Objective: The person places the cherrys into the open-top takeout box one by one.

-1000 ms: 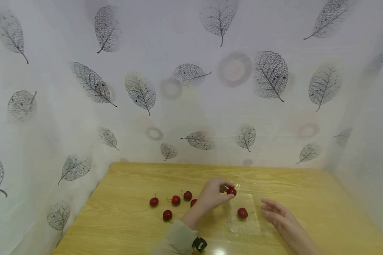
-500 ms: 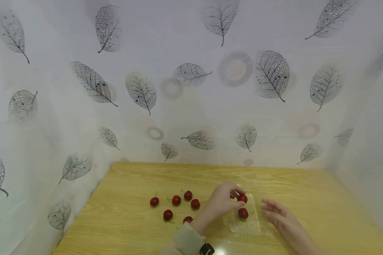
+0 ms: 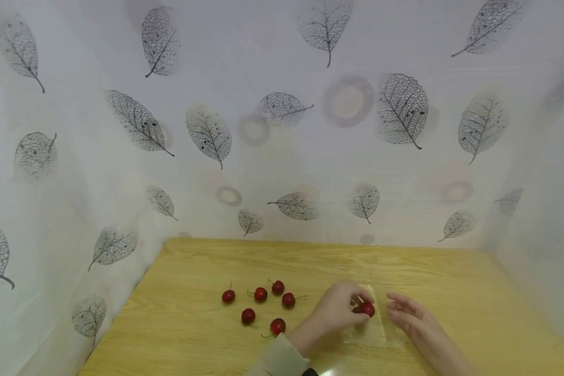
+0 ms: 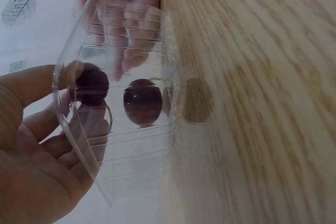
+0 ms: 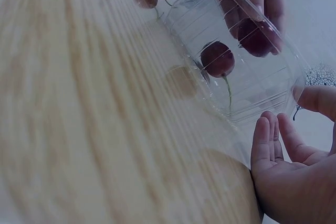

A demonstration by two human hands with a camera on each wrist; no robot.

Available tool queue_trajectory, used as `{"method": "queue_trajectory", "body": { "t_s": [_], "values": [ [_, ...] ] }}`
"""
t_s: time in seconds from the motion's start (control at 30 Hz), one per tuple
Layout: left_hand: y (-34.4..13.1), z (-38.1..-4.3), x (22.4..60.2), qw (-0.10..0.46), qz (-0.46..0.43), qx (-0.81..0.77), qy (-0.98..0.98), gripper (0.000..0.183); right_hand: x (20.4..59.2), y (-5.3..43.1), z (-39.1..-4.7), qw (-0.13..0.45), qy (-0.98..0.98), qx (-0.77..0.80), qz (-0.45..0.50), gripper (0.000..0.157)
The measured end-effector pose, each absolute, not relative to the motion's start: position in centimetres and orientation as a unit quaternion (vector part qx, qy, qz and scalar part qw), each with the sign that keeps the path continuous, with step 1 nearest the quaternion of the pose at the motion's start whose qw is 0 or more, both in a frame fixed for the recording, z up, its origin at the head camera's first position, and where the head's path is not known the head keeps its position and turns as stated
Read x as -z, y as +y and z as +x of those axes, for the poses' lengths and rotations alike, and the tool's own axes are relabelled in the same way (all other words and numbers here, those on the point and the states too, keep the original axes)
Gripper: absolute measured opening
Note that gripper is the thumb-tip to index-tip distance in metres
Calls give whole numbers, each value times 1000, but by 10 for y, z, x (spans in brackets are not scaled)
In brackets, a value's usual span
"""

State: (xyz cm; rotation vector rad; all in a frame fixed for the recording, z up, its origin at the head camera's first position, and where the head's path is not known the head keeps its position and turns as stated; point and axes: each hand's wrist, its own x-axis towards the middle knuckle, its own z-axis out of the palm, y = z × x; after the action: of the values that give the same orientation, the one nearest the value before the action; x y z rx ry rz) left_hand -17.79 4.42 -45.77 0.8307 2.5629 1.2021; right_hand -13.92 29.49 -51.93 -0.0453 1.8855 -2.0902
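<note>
In the head view my left hand (image 3: pixel 342 309) pinches a dark red cherry (image 3: pixel 367 309) between thumb and fingers over a clear plastic box (image 3: pixel 378 340). The left wrist view shows this held cherry (image 4: pixel 92 84) at the box's rim, its stem hanging down. Another cherry (image 4: pixel 143 102) with a green stem lies on the box floor; in the head view it is hidden by the left hand and the held cherry. My right hand (image 3: pixel 420 326) is at the box's right side, fingers loosely extended. In the right wrist view one fingertip (image 5: pixel 299 94) appears to touch the rim.
Several loose cherries with stems lie on the wooden table (image 3: pixel 192 334) left of the box, among them one cherry (image 3: pixel 278 327) near the left forearm and another cherry (image 3: pixel 228 296) farthest left. A leaf-printed wall covering (image 3: pixel 282 156) rises behind the table.
My left hand has carried the pinched cherry right and toward me, from the box's far left part to over the cherry inside. The right hand has stayed beside the box.
</note>
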Motion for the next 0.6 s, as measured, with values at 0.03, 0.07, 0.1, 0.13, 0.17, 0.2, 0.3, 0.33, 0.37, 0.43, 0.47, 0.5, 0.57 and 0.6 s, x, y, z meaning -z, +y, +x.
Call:
{"method": "queue_trajectory", "body": {
  "t_s": [0.03,0.07,0.1,0.13,0.17,0.2,0.3,0.33,0.37,0.43,0.47,0.5,0.57,0.6],
  "values": [
    [44,-177,458,95,285,-396,868,29,520,295,-139,159,661,733,-21,33],
    [45,-176,457,96,290,-387,870,29,520,295,-139,157,661,733,-24,34],
    [45,-176,457,97,293,-379,872,28,520,295,-139,154,662,733,-26,34],
    [45,-175,457,97,297,-369,875,29,520,295,-139,153,661,734,-26,34],
    [45,-175,457,96,301,-360,878,29,520,295,-138,153,661,734,-27,34],
    [45,-175,457,96,305,-349,881,29,520,295,-139,153,662,734,-26,34],
    [47,-176,457,92,317,-318,889,29,520,294,-139,151,661,735,-25,34],
    [47,-176,458,91,320,-307,892,30,520,294,-138,150,660,736,-26,34],
    [48,-177,459,90,324,-295,894,30,520,294,-138,151,659,736,-27,34],
    [49,-177,461,85,331,-274,899,31,520,294,-138,152,658,737,-29,35],
    [49,-177,462,83,336,-263,901,31,520,294,-138,152,659,736,-29,35],
    [49,-177,463,79,341,-254,902,31,520,295,-138,153,659,735,-29,35],
    [49,-176,464,68,355,-234,902,31,520,295,-138,155,659,735,-28,34],
    [49,-176,464,64,362,-226,902,31,520,294,-138,154,660,735,-28,34]
  ]
}}
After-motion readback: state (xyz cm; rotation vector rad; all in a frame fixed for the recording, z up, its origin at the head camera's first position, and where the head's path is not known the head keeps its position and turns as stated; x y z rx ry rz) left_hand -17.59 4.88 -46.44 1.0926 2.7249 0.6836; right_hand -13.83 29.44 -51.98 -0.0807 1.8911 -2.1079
